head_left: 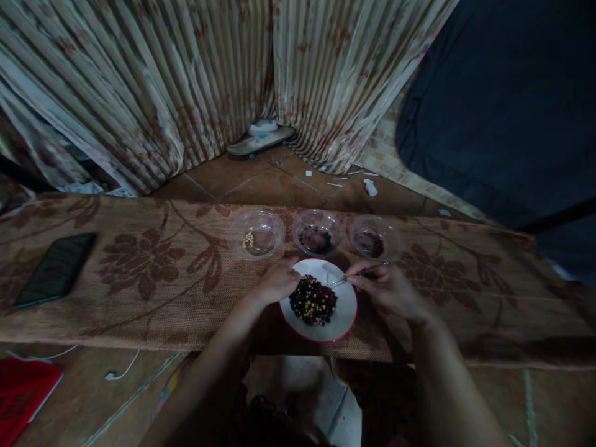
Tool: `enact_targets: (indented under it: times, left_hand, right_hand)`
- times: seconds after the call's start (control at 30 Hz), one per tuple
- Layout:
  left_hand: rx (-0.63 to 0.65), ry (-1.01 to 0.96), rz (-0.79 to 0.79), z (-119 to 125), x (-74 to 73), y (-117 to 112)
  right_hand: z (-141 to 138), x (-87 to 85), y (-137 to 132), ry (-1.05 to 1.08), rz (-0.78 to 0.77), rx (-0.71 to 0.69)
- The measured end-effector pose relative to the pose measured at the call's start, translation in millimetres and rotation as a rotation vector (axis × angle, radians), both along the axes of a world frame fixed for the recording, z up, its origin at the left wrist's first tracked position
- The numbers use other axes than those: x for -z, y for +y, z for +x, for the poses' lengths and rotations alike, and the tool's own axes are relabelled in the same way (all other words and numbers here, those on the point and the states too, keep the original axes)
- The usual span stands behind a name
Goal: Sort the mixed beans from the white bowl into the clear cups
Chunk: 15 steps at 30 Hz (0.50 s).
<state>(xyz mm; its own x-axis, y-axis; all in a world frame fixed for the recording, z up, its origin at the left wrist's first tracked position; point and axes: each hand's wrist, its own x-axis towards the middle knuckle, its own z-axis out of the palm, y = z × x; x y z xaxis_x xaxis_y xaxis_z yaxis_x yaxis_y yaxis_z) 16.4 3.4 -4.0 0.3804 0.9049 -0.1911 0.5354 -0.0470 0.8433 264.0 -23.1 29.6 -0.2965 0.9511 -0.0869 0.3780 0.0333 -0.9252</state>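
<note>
Three clear bowls (256, 234) stand in a row just behind one white plate (347, 313) bearing one heap of mixed beans (313, 300). The left hand (275, 282) curls closed on the plate's left rim; the right hand (388, 288) pinches what look like tweezers (359, 273), their length running left-to-right, tip pointing left over the plate.

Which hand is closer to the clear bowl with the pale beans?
Left. The left hand sits just below the pale-bean bowl, at the left rim of the plate. The right hand is across the plate, holding a thin metal tool.
</note>
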Motion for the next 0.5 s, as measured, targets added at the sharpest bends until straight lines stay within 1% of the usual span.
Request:
enact_targets:
  times: [0.17,0.37,0.5]
  left_hand:
    - [-0.004,0.011,-0.004,-0.3,-2.8,-0.6]
    - [0.001,-0.004,-0.007,-0.3,-1.1,-0.9]
    - [-0.01,0.004,-0.007,0.0,-1.2,-1.2]
  right_hand:
    - [0.5,2.3,0.0,-0.011,0.002,-0.014]
    - [-0.3,-3.2,-0.6,-0.017,0.062,-0.001]
    - [-1.2,-3.3,-1.2,-0.022,0.04,-0.003]
